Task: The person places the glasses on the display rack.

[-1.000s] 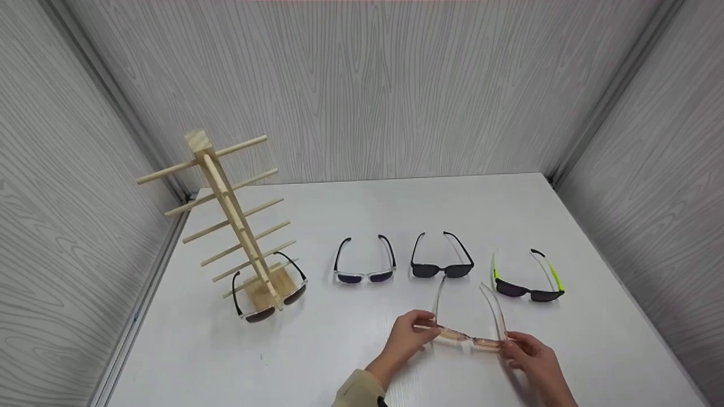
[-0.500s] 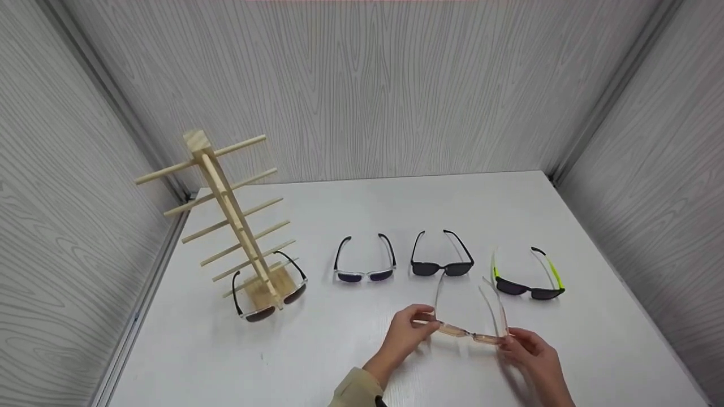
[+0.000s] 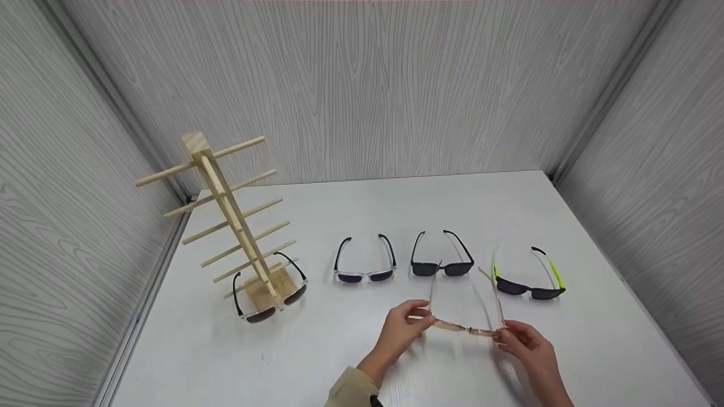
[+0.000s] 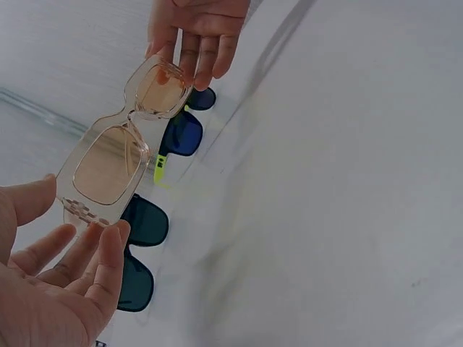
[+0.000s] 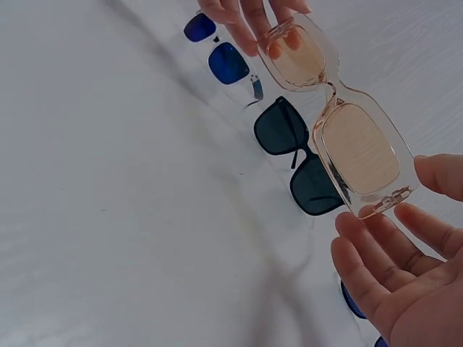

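Observation:
Sunglasses with a clear frame and pale orange lenses [image 3: 449, 325] are held up over the table between both hands, temples spread and pointing away from me. My left hand [image 3: 400, 332] pinches the left end of the frame near the hinge. At the other end, my right hand [image 3: 529, 349] grips the right hinge corner between thumb and fingers. Both wrist views show the orange lenses [image 4: 108, 165] large, with thumb and fingertips at the frame's corners. Just beyond the held pair lie black sunglasses [image 3: 425, 269], partly crossed by its left temple tip.
On the left stands a wooden peg rack [image 3: 233, 212]; sunglasses with dark temples [image 3: 261, 315] sit around its base. Clear-framed sunglasses with blue-violet lenses [image 3: 380, 276] lie mid-table, and black-and-lime sunglasses [image 3: 544, 293] lie at the right. Grey wood-grain panels [image 3: 362, 90] enclose the white table [image 3: 317, 362].
Both hands have raised the orange-lensed sunglasses slightly and shifted them a little away from me and to the left. The frame front has tilted. The other sunglasses and the rack have stayed put.

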